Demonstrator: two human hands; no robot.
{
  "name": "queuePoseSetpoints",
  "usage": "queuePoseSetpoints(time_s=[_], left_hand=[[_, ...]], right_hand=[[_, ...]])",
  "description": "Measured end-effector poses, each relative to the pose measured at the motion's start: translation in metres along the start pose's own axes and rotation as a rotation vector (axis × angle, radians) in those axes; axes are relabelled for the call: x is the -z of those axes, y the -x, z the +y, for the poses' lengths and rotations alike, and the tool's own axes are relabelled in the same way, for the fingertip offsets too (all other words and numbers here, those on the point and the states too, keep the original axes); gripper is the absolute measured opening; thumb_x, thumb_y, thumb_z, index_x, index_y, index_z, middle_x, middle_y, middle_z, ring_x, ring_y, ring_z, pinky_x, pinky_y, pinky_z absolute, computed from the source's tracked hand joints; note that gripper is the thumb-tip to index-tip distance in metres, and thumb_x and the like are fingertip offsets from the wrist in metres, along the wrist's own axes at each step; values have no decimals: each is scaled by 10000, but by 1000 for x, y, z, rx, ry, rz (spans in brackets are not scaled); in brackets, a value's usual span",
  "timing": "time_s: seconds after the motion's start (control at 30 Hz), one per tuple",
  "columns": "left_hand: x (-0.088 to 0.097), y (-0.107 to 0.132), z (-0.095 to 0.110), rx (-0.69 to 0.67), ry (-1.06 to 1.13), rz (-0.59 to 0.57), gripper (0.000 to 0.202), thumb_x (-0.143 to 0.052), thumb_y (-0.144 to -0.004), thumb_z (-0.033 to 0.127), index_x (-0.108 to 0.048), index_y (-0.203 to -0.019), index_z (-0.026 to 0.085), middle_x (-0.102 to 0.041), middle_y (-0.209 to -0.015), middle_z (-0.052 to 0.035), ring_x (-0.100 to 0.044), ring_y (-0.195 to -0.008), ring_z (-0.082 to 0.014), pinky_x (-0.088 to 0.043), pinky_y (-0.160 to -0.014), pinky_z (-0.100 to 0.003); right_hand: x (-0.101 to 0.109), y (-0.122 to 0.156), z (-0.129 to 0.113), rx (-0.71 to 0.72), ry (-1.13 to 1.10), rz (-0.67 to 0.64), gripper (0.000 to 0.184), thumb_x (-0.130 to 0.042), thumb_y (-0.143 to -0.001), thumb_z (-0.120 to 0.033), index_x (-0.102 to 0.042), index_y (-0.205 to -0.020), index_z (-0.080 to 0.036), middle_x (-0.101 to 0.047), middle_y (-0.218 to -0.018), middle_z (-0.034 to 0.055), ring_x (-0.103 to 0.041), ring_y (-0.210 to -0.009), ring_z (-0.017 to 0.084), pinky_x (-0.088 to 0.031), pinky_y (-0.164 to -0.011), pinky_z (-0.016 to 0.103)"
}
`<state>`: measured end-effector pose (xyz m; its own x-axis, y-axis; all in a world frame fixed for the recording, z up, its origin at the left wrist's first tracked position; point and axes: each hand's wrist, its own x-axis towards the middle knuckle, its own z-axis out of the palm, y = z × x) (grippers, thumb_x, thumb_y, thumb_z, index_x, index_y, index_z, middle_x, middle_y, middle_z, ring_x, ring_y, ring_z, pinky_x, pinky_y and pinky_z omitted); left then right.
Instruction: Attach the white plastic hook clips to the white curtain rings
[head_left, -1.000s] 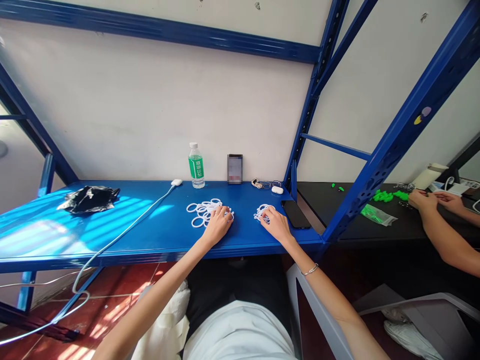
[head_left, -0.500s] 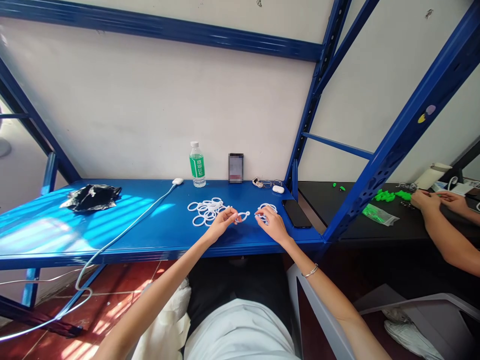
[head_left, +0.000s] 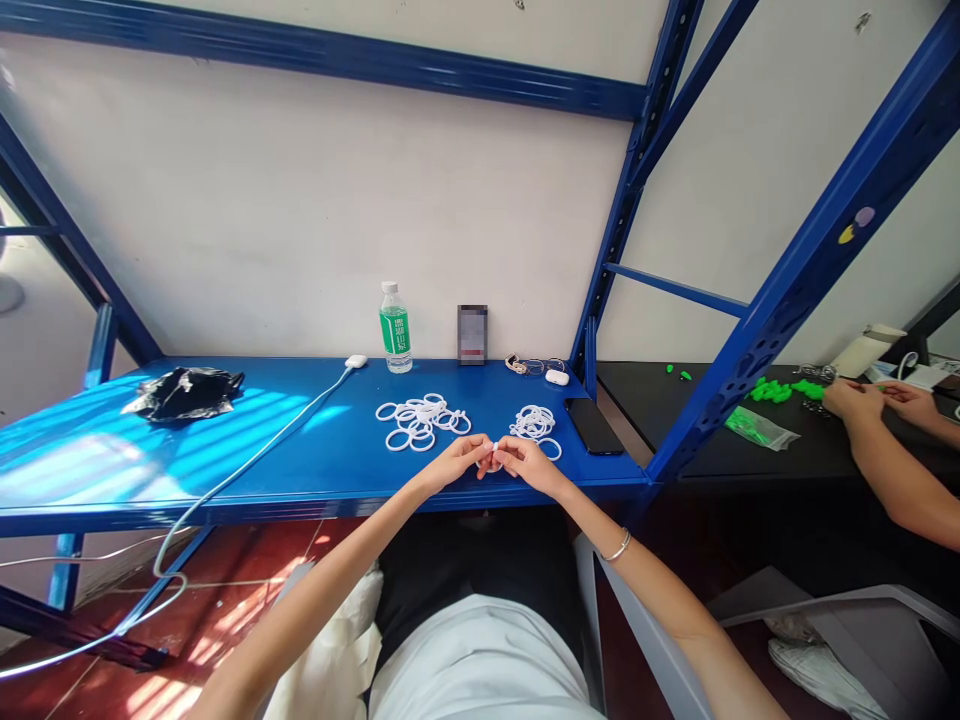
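Note:
My left hand (head_left: pixel 461 458) and my right hand (head_left: pixel 526 464) meet near the front edge of the blue table (head_left: pixel 300 468). Both are closed, fingertips pinching one white plastic ring (head_left: pixel 491 466) that is mostly covered by the fingers. A loose pile of white rings (head_left: pixel 420 418) lies beyond my left hand. Just past my right hand is a tighter heap of white rings (head_left: pixel 532 422), with a single ring at its near right side. Whether a second small piece sits between the fingertips, I cannot tell.
A water bottle (head_left: pixel 395 330) and a small upright screen (head_left: pixel 472 335) stand at the back. A phone (head_left: pixel 592 427) lies right of the rings, a white cable (head_left: pixel 255 460) and black plastic bag (head_left: pixel 184 394) left. Another person's hands (head_left: pixel 855 398) handle things on the black table.
My right hand has left the right-hand heap and come over to my left hand. Both have drawn nearer the front edge and now pinch the ring together.

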<state>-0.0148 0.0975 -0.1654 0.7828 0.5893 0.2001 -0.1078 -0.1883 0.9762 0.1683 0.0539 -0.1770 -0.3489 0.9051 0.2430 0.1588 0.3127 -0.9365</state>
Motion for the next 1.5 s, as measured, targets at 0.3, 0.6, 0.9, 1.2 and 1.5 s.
queuePoseSetpoints(time_s=[0.3, 0.6, 0.9, 1.2, 1.5], left_hand=[[-3, -1, -7, 62, 156, -29, 457, -530, -845, 500, -386, -560, 173, -305, -456, 70, -268, -497, -82, -300, -611, -252], [-8, -2, -3, 81, 228, -29, 464, -509, -841, 487, -328, -537, 187, -329, -497, 44, -301, -546, -104, -283, -597, -270], [-6, -3, -1, 8, 236, 36, 424, -453, -862, 451, -351, -541, 193, -383, -521, 26, -427, -585, -127, -420, -723, -314], [19, 1, -12, -263, -1142, 240, 295, -426, -918, 319, -583, -1123, 178, -523, -1254, -136, -414, -1226, -308, -368, -1001, -501], [27, -3, -30, -202, -1307, 254, 258, -361, -918, 159, -564, -1078, 163, -548, -1055, -125, -515, -994, -265, -457, -855, -431]], right_hand=[[-2, -1, -7, -88, -365, -138, 440, -547, -864, -519, -423, -627, -170, -365, -568, -38, -290, -536, 88, -184, -515, 251], [-4, -7, 7, -105, -570, -72, 480, -551, -837, -479, -337, -522, -187, -305, -513, -42, -284, -514, 98, -247, -542, 261], [-3, -6, 1, -37, -555, -67, 413, -473, -860, -425, -396, -534, -184, -363, -565, -14, -325, -535, 113, -299, -544, 261], [26, 5, -6, 215, 792, 421, 253, -454, -919, -333, -575, -750, -189, -585, -782, 57, -516, -728, 179, -342, -616, 279], [34, 5, 9, 155, 1130, 392, 201, -554, -854, -271, -531, -669, -198, -582, -768, 54, -496, -668, 165, -293, -523, 257]])
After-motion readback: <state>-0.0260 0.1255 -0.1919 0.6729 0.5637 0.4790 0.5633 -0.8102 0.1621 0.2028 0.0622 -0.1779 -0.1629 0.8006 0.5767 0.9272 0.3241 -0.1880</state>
